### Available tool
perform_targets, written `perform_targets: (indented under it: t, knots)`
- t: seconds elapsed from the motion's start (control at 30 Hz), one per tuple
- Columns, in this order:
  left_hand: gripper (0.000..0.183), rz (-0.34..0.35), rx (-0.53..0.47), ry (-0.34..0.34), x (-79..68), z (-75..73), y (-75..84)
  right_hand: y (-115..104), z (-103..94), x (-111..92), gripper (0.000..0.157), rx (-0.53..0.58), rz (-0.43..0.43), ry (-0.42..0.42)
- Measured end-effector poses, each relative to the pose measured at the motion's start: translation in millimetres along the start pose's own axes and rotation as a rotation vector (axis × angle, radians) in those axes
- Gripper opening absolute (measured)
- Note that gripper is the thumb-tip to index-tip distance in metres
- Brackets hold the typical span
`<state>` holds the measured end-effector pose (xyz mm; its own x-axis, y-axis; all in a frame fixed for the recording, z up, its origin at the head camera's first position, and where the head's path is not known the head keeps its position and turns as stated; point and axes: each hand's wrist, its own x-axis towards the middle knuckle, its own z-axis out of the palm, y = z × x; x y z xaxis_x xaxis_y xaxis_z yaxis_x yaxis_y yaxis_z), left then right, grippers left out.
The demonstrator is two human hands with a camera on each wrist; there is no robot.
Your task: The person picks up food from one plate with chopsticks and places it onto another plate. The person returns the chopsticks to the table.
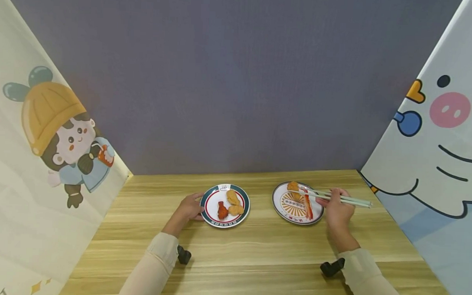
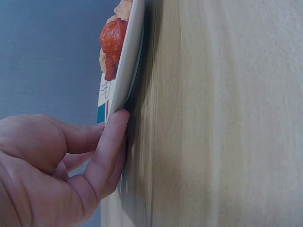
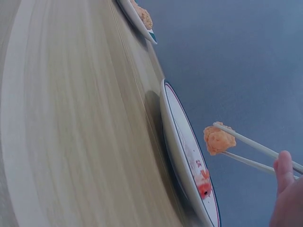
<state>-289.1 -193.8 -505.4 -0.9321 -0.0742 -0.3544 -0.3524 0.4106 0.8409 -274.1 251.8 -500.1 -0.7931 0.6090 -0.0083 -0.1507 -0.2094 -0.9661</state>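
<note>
My left hand (image 1: 191, 206) grips the left edge of a white plate (image 1: 212, 218) with a green rim; in the left wrist view, thumb and fingers pinch that rim. On this plate lie a reddish drumstick (image 1: 222, 211) and two golden fried pieces (image 1: 233, 197). My right hand (image 1: 340, 212) holds a pair of pale chopsticks (image 1: 351, 200). Between their tips is a fried nugget (image 3: 218, 138), raised over the second plate (image 3: 182, 142) in the right wrist view. A red-and-white shrimp-like piece (image 1: 308, 207) lies on that sunburst-patterned plate.
Both plates stand on a wood-grain table (image 1: 255, 256), with a gap between them. A grey panel (image 1: 238, 87) rises behind the table. Printed cartoon sheets flank it, one at the left (image 1: 20, 179) and one at the right (image 1: 427, 158).
</note>
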Motion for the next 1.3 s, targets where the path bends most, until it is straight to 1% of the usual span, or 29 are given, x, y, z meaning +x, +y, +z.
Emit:
perform_targets:
  t: [0.17,0.33,0.53,0.77,0.87,0.97,1.13,1.3]
  knots:
    - [0.066,-0.003,-0.004,0.000,2.1,-0.4,-0.6,-1.2,3.0,-3.9,0.017,0.019,-0.016,-0.016]
    - [0.066,-0.001,-0.002,0.000,2.4,-0.6,-1.6,-3.7,7.0,-7.5,0.017,0.019,0.006,-0.013]
    - [0.066,0.002,0.004,0.001,0.2,-0.9,-0.8,-6.9,10.2,-8.9,0.023,0.054,-0.001,-0.030]
    - [0.066,0.003,0.005,-0.001,-0.7,-0.6,-1.4,-4.6,10.0,-7.9,0.019,0.139,0.001,-0.025]
    - [0.066,0.008,0.007,-0.004,-0.2,-0.7,-1.5,-2.2,9.4,-6.9,0.020,0.170,-0.012,-0.023]
    - [0.066,0.009,0.003,-0.008,-0.9,-0.9,-0.7,-0.1,9.2,-6.8,0.021,0.153,-0.014,-0.022]
    - [0.066,0.014,-0.005,-0.011,-2.5,-1.0,0.4,3.9,10.1,-7.8,0.029,0.138,-0.003,-0.028]
    - [0.066,0.013,-0.015,-0.015,-3.4,-0.8,0.7,8.1,13.0,-8.4,0.029,0.152,0.001,-0.038]
